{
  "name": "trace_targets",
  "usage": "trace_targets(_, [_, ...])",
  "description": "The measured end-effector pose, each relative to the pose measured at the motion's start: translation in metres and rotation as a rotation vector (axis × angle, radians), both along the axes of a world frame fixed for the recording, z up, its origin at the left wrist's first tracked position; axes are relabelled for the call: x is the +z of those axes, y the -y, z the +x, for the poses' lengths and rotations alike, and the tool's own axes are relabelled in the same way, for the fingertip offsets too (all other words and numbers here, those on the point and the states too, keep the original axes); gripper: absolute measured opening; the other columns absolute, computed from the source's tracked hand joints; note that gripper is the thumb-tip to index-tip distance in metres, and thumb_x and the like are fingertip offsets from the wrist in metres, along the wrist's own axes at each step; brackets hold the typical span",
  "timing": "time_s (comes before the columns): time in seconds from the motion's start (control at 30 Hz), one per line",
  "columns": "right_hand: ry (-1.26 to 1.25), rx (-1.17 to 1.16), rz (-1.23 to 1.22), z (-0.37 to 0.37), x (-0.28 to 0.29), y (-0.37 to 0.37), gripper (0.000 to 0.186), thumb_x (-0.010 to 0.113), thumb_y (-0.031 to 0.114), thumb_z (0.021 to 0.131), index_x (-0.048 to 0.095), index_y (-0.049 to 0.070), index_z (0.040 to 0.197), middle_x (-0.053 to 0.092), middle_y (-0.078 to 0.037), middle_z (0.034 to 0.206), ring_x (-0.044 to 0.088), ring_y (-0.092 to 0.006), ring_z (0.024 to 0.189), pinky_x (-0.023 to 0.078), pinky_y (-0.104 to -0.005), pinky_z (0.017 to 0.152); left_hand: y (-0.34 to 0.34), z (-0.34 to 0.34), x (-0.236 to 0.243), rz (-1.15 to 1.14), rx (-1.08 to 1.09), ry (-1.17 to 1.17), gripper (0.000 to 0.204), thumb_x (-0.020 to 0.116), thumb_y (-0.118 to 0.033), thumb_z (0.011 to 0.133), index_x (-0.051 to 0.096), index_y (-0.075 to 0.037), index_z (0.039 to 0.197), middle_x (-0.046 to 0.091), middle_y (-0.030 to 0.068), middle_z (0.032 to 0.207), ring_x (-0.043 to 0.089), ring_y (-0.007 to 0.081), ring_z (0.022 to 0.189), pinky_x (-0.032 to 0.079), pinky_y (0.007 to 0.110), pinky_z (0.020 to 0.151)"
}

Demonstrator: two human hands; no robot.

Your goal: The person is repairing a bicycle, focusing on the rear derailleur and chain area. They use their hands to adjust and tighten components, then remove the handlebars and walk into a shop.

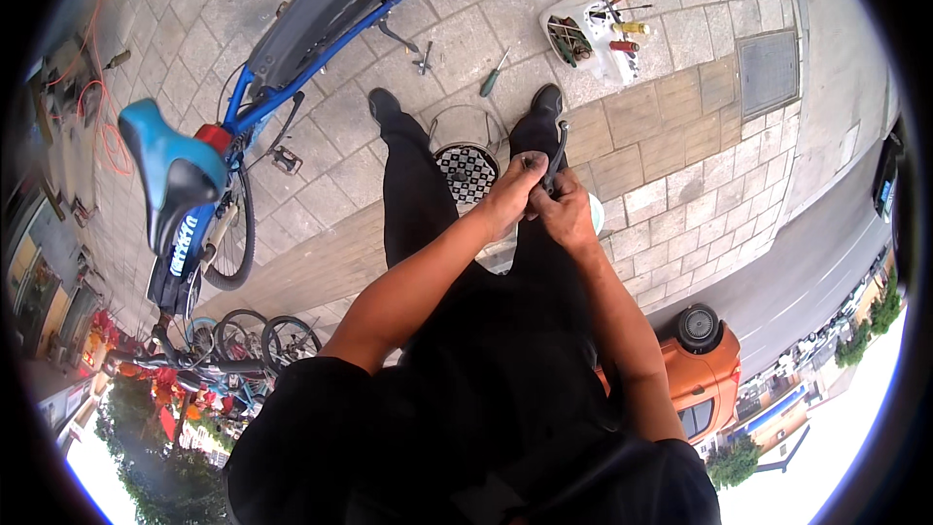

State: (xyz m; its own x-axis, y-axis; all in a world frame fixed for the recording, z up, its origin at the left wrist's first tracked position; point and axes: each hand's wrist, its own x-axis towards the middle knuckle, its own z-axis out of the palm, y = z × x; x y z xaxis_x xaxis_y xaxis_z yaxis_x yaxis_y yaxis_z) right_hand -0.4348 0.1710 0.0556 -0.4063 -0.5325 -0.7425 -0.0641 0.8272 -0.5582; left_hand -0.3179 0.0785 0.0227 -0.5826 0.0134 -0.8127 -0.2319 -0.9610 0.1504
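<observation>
A dark, slim brake lever [557, 157] with a rounded tip is held between my two hands, above my lap and pointing away from me. My left hand [517, 190] is closed around its left side, thumb pressed on top. My right hand [568, 212] grips its near end with bent fingers, close against the left. The part inside the fingers is hidden. Below, between my legs, is a round black-and-white patterned object [466, 173] with a thin hoop beside it.
A blue bicycle [262, 112] with a teal and black saddle [170, 160] stands at left. Ahead on the paving lie a green-handled screwdriver [494, 74] and a small metal tool [424, 60]. A white tool container [607, 63] sits ahead right. An orange car [695, 374] is at lower right.
</observation>
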Motion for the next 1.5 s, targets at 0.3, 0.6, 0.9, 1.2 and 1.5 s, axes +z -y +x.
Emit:
trace_targets(0.3, [-0.103,-0.229,-0.049,0.013,-0.114,-0.022,0.028,0.072,0.026,0.100,0.068,-0.002,0.103,0.058,-0.010,0.078,0.058,-0.0253,0.068,0.047,-0.0410,0.064,-0.002,-0.002,-0.135,0.006,-0.062,0.243,0.033,0.043,-0.032,0.116,0.065,-0.007,0.119,0.064,0.0041,0.088,0.062,0.0157,0.076,0.055,0.034,0.068])
trace_targets(0.6, [0.324,-0.817,-0.153,-0.003,-0.209,-0.029,0.028,0.066,0.028,0.107,0.055,0.009,0.089,0.050,0.000,0.067,0.045,-0.0093,0.057,0.036,-0.0269,0.053,0.087,0.069,-0.449,-0.925,-0.335,0.893,0.037,0.079,-0.033,0.090,0.073,0.000,0.107,0.073,0.0151,0.091,0.069,0.0276,0.074,0.055,0.040,0.069])
trace_targets(0.9, [0.289,-0.599,-0.122,-0.017,-0.242,-0.020,0.018,0.068,0.016,0.105,0.068,-0.001,0.112,0.056,0.002,0.092,0.047,-0.0061,0.077,0.039,-0.0217,0.068,0.117,0.039,-0.556,-1.070,-0.525,1.092,0.036,0.082,-0.027,0.088,0.072,-0.001,0.110,0.077,0.0222,0.106,0.075,0.0396,0.103,0.058,0.047,0.090])
trace_targets(1.2, [0.385,-0.513,-0.034,-0.004,-0.254,-0.018,0.013,0.062,0.012,0.105,0.062,-0.001,0.102,0.073,-0.008,0.082,0.072,-0.0145,0.071,0.056,-0.0294,0.065,0.097,0.054,-0.511,-0.960,-0.597,0.663,0.029,0.067,-0.029,0.100,0.072,-0.002,0.108,0.077,0.0190,0.108,0.076,0.0315,0.095,0.056,0.042,0.076])
trace_targets(1.5, [0.112,0.087,0.020,0.013,-0.077,0.001,0.027,0.071,0.023,0.098,0.058,-0.001,0.097,0.068,-0.025,0.082,0.070,-0.0433,0.077,0.054,-0.0482,0.071,0.046,0.015,-0.136,-0.061,0.228,0.028,0.023,0.052,-0.033,0.112,0.055,-0.010,0.112,0.072,0.0166,0.118,0.073,0.0304,0.100,0.058,0.042,0.078])
